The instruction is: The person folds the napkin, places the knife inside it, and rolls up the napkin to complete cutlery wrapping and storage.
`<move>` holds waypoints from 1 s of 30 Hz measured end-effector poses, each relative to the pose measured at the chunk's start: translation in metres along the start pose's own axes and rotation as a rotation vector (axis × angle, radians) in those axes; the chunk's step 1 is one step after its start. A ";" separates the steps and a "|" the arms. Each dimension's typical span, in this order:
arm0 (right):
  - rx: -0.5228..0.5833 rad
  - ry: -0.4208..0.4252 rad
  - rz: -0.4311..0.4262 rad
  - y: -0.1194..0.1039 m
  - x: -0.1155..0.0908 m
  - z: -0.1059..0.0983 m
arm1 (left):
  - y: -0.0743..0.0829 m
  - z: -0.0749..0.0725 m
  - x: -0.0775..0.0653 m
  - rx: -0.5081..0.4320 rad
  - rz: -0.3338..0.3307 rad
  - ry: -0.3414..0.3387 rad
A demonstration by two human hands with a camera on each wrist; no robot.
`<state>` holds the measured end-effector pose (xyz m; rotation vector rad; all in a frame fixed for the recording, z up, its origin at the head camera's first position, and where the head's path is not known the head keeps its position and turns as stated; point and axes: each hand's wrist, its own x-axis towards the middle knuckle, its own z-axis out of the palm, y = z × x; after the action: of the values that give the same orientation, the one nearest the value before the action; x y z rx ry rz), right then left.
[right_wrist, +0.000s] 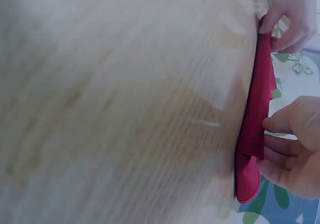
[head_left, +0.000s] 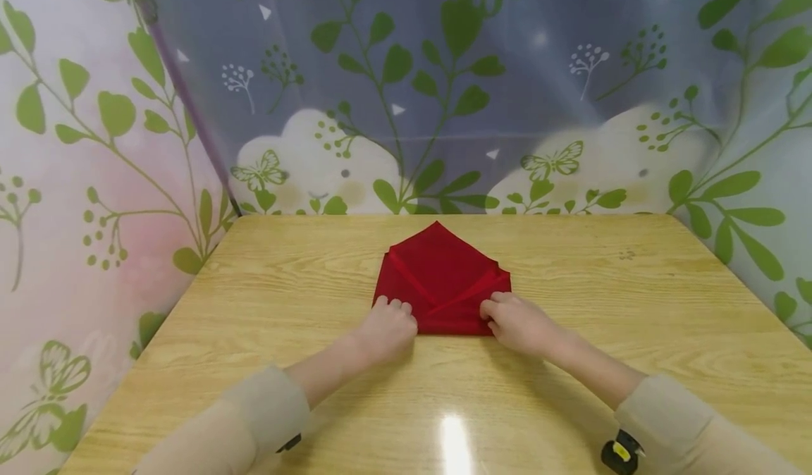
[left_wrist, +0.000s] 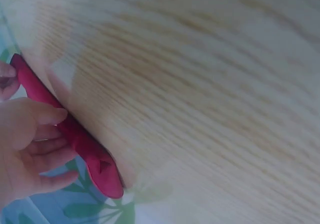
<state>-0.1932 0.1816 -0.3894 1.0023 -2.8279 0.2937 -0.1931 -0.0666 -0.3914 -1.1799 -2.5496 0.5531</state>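
A red cloth (head_left: pixel 444 263) lies folded on the table, its far side rising to a point and its near edge straight. Creases cross its middle in a V, and a small corner stands out at its right side. My left hand (head_left: pixel 387 328) pinches the near left part of the cloth between thumb and fingers. At the near right part, my right hand (head_left: pixel 517 323) pinches the cloth too. In the left wrist view, the cloth's near edge (left_wrist: pixel 82 139) shows as a thick rolled fold. The right wrist view shows layered cloth (right_wrist: pixel 255 114) beside the right fingertips.
The wooden table (head_left: pixel 285 278) has a pale grain and a bright reflection near its front. Printed curtains (head_left: pixel 406 94) with leaves and butterflies stand behind it and on both sides. Dark straps with small devices (head_left: pixel 622 452) sit at the sleeves.
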 end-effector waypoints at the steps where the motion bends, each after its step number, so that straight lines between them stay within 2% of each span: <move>1: -0.016 0.015 -0.006 -0.001 0.000 0.001 | -0.001 0.000 0.000 -0.019 -0.001 -0.004; 5: -0.075 0.036 -0.015 -0.006 -0.003 0.004 | -0.003 0.003 0.002 -0.122 0.000 -0.020; 11: -0.145 0.007 -0.022 -0.012 -0.004 0.008 | -0.006 0.005 0.002 -0.251 -0.022 -0.028; 24: -0.241 0.067 -0.076 -0.009 0.001 0.014 | -0.012 0.009 0.002 -0.304 0.008 0.040; 30: -0.237 0.073 -0.089 -0.008 0.005 0.015 | -0.019 0.011 0.003 -0.424 -0.011 0.036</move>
<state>-0.1928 0.1695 -0.4021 1.0377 -2.6651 -0.0149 -0.2122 -0.0775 -0.3927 -1.2871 -2.7192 -0.0196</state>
